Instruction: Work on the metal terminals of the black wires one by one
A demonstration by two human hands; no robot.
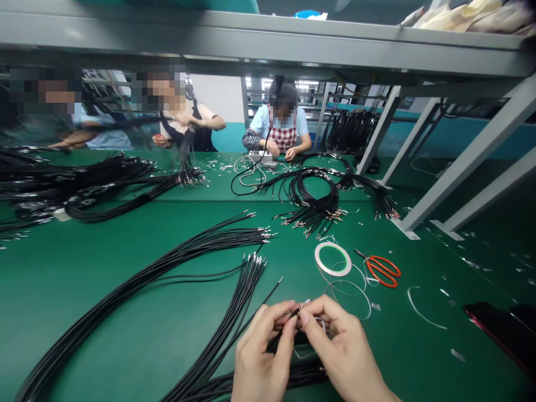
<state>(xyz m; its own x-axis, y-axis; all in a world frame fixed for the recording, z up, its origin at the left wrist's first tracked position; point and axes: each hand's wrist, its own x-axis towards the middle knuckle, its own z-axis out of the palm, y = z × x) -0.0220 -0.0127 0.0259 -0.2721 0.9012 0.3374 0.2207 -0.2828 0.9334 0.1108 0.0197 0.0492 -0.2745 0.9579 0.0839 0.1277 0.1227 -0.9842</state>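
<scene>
My left hand [262,349] and my right hand [339,343] meet low in the middle of the view, fingertips pinched together. Between them they hold the end of a thin black wire [293,312] with a small metal terminal at its tip. The wire runs down under my palms into a bunch of black wires [218,329] lying on the green table [104,279]. A second, longer bundle of black wires [167,262] fans out to the left, its metal-tipped ends pointing up and right.
A roll of white tape [333,258] and orange-handled scissors [383,269] lie just beyond my hands. Coiled black cables [314,195] sit farther back. Three other people work across the table. A grey shelf [268,42] with slanted legs [460,167] spans overhead. A dark phone [500,329] lies at the right.
</scene>
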